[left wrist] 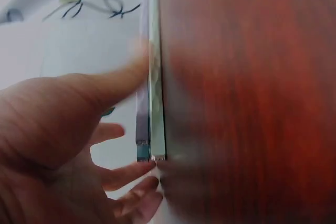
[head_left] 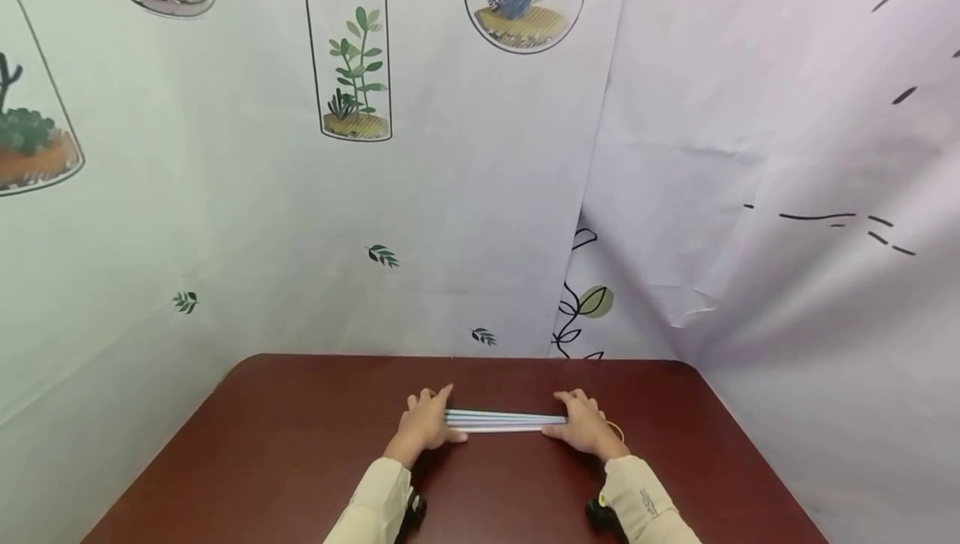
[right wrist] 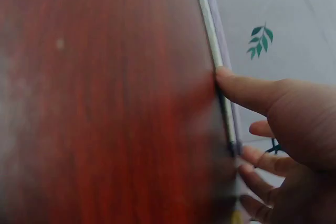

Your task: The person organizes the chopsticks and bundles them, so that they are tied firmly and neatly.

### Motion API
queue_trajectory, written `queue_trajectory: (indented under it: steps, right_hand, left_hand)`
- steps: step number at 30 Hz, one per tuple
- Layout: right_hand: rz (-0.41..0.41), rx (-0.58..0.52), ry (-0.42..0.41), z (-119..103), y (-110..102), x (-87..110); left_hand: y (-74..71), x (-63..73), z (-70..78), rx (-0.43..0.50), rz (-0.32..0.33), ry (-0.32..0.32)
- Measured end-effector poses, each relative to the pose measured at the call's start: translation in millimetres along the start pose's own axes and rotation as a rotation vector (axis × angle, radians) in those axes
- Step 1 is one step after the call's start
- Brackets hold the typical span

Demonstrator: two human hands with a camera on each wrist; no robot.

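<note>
Several slim pale sticks (head_left: pixel 506 421) in pastel green, blue and lilac lie side by side across the dark red table. At their left ends is my left hand (head_left: pixel 426 423), thumb along the near side, index finger spread beyond the far side. In the left wrist view the thumb overlaps a lilac and a pale green stick (left wrist: pixel 156 103); the other fingers are loosely bent by the squared ends. My right hand (head_left: pixel 585 426) mirrors this at the right ends. Its thumb tip touches the near pale stick (right wrist: pixel 211 24) in the right wrist view, fingers spread near the end.
The table (head_left: pixel 300 461) has rounded far corners. Behind it hangs a pale cloth (head_left: pixel 465 194) printed with plants in jars, and a creased sheet (head_left: pixel 750 152) covers the right side. Dark wrist devices (head_left: pixel 414 511) sit under the cream sleeves (head_left: pixel 375 502).
</note>
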State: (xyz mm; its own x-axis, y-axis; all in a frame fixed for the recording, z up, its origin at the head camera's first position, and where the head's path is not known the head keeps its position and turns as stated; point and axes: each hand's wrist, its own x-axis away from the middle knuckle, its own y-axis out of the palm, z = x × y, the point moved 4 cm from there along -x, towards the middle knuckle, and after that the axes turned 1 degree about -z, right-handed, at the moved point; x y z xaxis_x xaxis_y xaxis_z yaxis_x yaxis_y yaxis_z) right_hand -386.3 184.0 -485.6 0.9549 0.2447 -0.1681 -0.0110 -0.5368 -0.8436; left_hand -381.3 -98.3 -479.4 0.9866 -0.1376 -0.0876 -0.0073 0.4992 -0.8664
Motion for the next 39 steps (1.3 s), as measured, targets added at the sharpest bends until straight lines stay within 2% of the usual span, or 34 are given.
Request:
queue_trajectory:
  steps: [3,7,13,23,30,36,39]
  right_hand:
    - [-0.001,-0.068,-0.066,6.0,10.1,1.1]
    - [-0.043,-0.117,-0.143,7.4,13.1,0.2]
    - [-0.06,-0.069,-0.204,7.0,13.6,0.2]
    - [-0.068,-0.006,-0.311,4.8,13.2,-1.6]
    - [-0.108,0.028,-0.308,4.9,12.8,-4.8]
    - [-0.127,0.059,-0.28,5.4,13.9,-1.4]
    - [-0.133,0.041,-0.272,5.9,12.0,-0.9]
  left_hand:
    - [4.3,3.5,-7.9,0.021,-0.017,0.034]
    - [5.4,5.3,-9.7,0.036,-0.046,0.066]
    - [4.3,7.7,-6.5,-0.001,-0.095,0.043]
    - [1.4,7.7,2.9,-0.162,-0.154,0.137]
    - [3.2,3.1,2.9,-0.204,-0.148,0.17]
    - [1.8,4.6,3.7,-0.266,-0.164,0.21]
    - [-0.5,4.1,2.5,-0.245,-0.178,0.229]
